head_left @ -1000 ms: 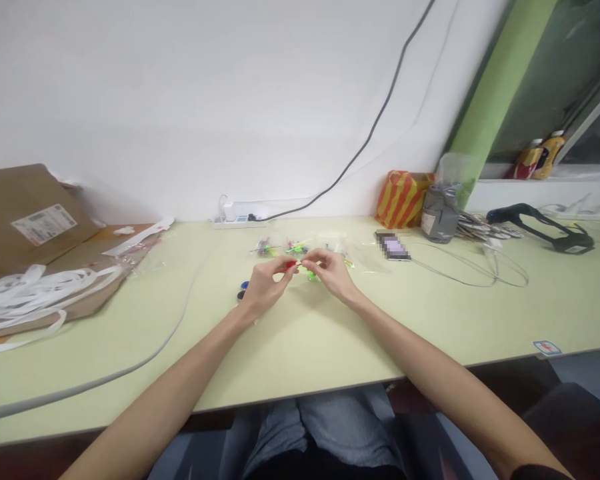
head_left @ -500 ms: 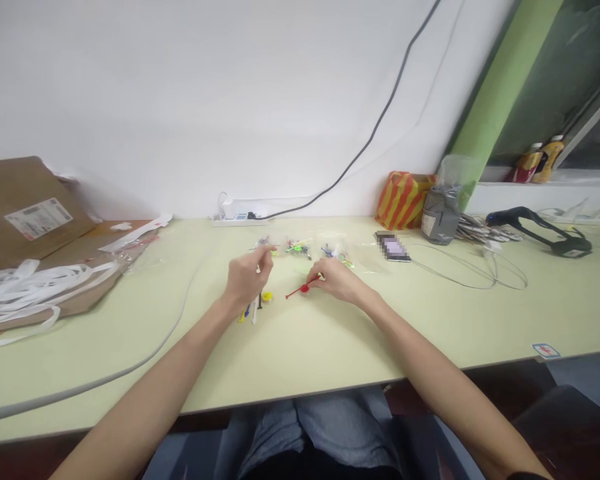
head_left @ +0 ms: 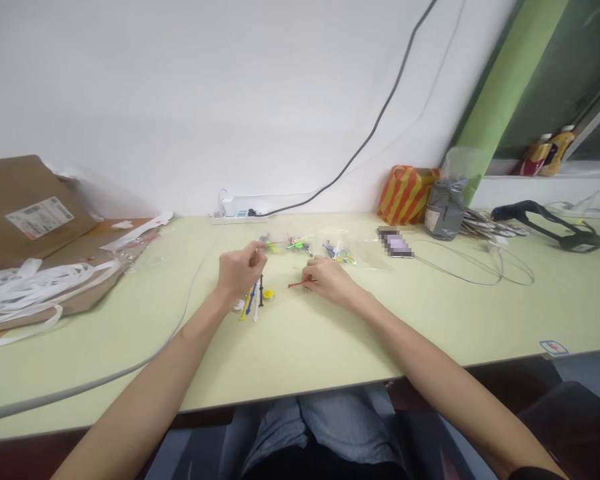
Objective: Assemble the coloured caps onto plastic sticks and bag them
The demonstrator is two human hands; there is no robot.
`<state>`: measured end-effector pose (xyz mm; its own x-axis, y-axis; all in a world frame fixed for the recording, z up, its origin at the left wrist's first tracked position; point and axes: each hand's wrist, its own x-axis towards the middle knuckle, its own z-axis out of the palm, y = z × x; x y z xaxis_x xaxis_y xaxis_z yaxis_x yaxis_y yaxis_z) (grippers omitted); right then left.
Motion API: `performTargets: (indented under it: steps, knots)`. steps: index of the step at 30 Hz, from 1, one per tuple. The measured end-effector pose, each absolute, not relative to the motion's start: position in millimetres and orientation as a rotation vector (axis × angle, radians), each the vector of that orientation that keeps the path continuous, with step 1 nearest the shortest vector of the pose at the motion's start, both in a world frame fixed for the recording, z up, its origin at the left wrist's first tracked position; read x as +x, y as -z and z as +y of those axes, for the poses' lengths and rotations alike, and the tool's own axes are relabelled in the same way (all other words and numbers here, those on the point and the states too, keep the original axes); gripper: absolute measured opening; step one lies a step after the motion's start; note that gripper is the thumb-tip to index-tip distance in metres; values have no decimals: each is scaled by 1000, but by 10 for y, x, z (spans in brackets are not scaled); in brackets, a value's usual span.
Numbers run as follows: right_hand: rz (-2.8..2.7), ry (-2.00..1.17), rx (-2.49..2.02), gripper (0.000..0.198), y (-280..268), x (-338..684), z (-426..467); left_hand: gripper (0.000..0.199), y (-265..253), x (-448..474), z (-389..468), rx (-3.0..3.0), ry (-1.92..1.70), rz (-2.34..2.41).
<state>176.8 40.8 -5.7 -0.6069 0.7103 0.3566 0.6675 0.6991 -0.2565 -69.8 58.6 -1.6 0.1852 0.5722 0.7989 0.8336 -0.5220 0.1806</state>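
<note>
Since a second ago, when they met over something red, the hands have parted: the left hand [head_left: 240, 270] has drawn off to the left, while the right hand [head_left: 331, 279] has settled low over the table [head_left: 305, 353]. Right thumb and fingers are closed on a thin red stick [head_left: 297, 285], which juts out toward the left hand; its other end is hidden under the fingers. Left fingers are bunched narrow, tips hidden, so I cannot tell whether they grip anything.

Just on the near side of the left hand, four sticks lie side by side: yellow [head_left: 243, 311], blue [head_left: 251, 301], white [head_left: 255, 313] and black [head_left: 261, 293]. A yellow disc [head_left: 269, 294] sits between the hands, right of the black stick, and a white disc [head_left: 239, 305] shows below the left wrist's edge.

Beyond both hands lie clear bags of coloured pieces [head_left: 299, 246]. Farther out, past the right hand, are a phone [head_left: 397, 243] and a striped bag [head_left: 403, 195]; straight past the left hand, a power strip [head_left: 243, 218] lies against the wall. Well left of the left hand, white straps [head_left: 55, 283] heap beside brown cardboard [head_left: 10, 220].
</note>
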Motion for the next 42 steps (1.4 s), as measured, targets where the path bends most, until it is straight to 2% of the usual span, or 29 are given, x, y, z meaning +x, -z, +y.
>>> performTargets:
  steps: [6,8,14,18,24,28,31,33,42]
  knots:
    - [-2399,-44,-1254,5,78,1825,431,19,-5,-743,587,-2143,1277,-1227]
    - [-2353,-12,-1283,10,94,1763,394,19,-4,-733,581,-2150,1272,-1215]
    - [-2496,-57,-862,28,181,1318,155,19,5,-695,584,-2167,1213,-1208]
    - [-2575,-49,-848,23,210,1229,166,19,12,-681,586,-2207,1197,-1208]
    - [-2399,-235,-915,11,199,1490,372,20,-4,-651,545,-2425,1149,-1221]
    - [-1993,-368,-942,12,154,1600,408,27,-38,-600,497,-2642,1095,-1169]
    - [-1763,-423,-950,13,113,1605,386,44,-39,-545,478,-2738,1060,-1143]
    - [-1709,-478,-938,16,100,1584,365,48,-22,-507,476,-2768,1061,-1122]
    - [-1626,-671,-890,20,124,1520,318,22,20,-513,537,-2619,1148,-1150]
